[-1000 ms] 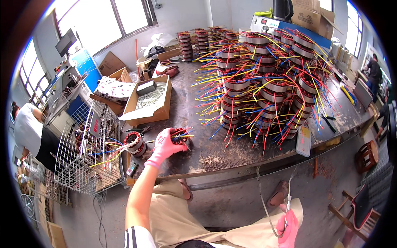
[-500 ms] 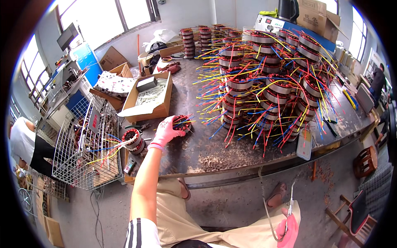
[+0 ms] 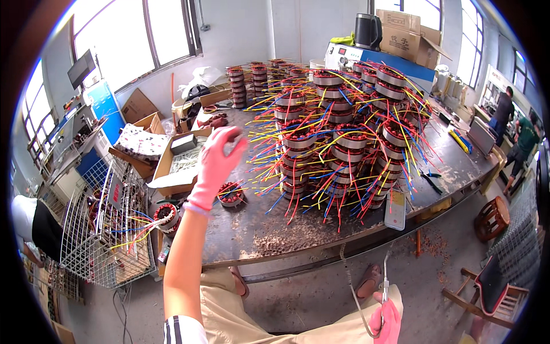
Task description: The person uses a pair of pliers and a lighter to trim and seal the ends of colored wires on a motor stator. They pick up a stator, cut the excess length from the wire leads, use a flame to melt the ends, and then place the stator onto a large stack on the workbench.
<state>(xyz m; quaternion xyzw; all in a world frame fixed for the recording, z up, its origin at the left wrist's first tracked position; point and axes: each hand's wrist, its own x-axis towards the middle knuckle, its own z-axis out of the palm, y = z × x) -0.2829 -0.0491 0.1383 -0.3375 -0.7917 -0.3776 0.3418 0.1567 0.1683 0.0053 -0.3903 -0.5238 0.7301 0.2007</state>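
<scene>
My left hand [image 3: 217, 166], in a pink glove, is raised above the table with thumb and fingers apart and nothing between them. Just below it a wound motor stator [image 3: 231, 196] with red coils and coloured leads sits on the table. Another stator [image 3: 167, 217], its leads bundled in white sleeving, stands by the table's left edge. Low at the right, my pink-gloved right hand [image 3: 388, 322] is closed around a slim metal wand [image 3: 385, 282] with a bent thin nozzle. A hose [image 3: 350, 281] runs from the table edge down to that hand.
Tall stacks of stators [image 3: 348, 155] with splayed wires fill the table's middle and right. A cardboard box [image 3: 171, 182] of pale sleeves and a wire basket [image 3: 109, 229] are at left. Pliers [image 3: 431, 183] and a phone-like slab [image 3: 395, 210] lie near the right edge. A stool [image 3: 491, 215] stands beyond.
My left hand has let go of the stator and lifted up off it; the stator stays on the table. The view has shifted somewhat. My right hand still holds the wand.
</scene>
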